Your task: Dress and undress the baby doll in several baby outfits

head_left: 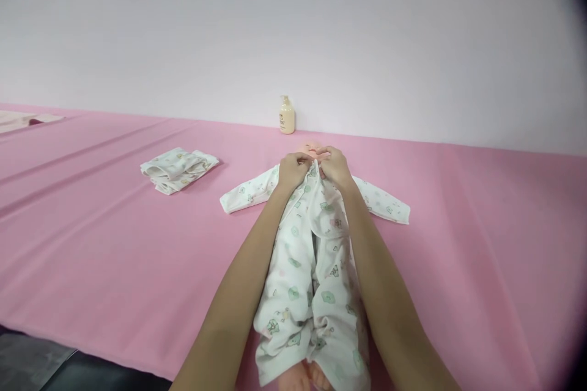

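Note:
A baby doll (293,377) lies on its back with its feet toward me, dressed in a white printed baby outfit (293,263). The sleeves spread out flat to both sides. At the neckline, my left hand (295,171) pinches the outfit's collar edge from the left. My right hand (334,166) is closed on the collar from the other side, close to the left one. Above the hands, part of the doll's head shows; the fingers hide its chin and neck. Exactly what the fingertips hold is too small to make out beyond the collar fabric.
A folded white printed cloth (178,169) lies to the left on the pink table cover (114,244). A cream pump bottle (287,116) stands at the back against the white wall (293,55). Pale pink fabric (25,120) lies at the far left.

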Available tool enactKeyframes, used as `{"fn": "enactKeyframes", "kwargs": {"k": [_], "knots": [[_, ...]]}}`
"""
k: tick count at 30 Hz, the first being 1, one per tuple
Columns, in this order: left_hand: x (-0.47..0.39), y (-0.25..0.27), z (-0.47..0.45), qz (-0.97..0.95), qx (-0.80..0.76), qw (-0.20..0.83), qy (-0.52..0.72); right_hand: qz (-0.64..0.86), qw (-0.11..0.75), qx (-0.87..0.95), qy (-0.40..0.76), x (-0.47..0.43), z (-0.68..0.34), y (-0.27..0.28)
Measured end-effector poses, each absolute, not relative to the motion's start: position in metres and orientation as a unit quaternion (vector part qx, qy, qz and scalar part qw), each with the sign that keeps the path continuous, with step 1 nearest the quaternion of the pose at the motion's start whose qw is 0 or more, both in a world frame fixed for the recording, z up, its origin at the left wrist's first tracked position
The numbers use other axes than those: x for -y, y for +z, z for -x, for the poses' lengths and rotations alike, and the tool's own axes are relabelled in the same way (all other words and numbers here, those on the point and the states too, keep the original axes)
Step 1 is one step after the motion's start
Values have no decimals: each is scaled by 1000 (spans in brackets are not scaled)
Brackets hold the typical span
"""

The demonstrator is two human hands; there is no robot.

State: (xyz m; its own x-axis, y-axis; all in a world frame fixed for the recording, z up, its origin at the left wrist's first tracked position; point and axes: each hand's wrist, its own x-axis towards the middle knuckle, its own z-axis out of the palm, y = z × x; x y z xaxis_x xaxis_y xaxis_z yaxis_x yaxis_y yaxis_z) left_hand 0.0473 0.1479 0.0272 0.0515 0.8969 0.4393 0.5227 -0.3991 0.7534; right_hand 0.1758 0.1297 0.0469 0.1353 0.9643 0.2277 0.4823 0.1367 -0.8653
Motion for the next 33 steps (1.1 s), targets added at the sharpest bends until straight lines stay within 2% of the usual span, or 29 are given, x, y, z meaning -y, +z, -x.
{"fn": "enactKeyframes", "kwargs": {"k": [9,14,21,28,33], "knots": [[-141,32,-50,-677,-535,191,468,528,466,698,130,-131,-170,37],[-142,31,-49,-661,-540,194,483,523,455,714,95,-132,-170,34],[-147,26,-46,-669,-523,193,491,482,483,718,138,-140,-177,27],[-149,24,-46,-671,-501,217,502,492,567,574,327,-145,-182,23],[-148,26,-47,-703,-509,196,457,551,539,585,254,-146,-179,24]]}}
